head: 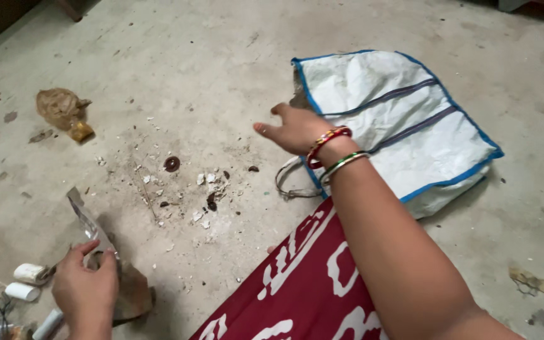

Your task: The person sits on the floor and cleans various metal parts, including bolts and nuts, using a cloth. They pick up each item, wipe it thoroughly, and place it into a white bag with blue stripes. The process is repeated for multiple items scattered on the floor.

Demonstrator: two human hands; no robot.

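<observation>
Right hand [294, 129] spread loosely open, fingers slack, holding nothing, hovering beside the mouth of the white woven bag [404, 126]. Forearm stretched forward from the near right, red and green bangles [335, 151] at the wrist. Left hand [85, 286] closed around a thin shiny wrapper [89, 223], held upright low at the near left of the floor [190, 56]. Bag lying flat on its side toward the far right, blue-edged, grey handles beside the wrist; contents hidden. Crumbs and small debris [190, 186] scattered between the hands. Crumpled brown wrapper [64, 110] toward the far left. White rolls [29, 280] just beside the left hand.
</observation>
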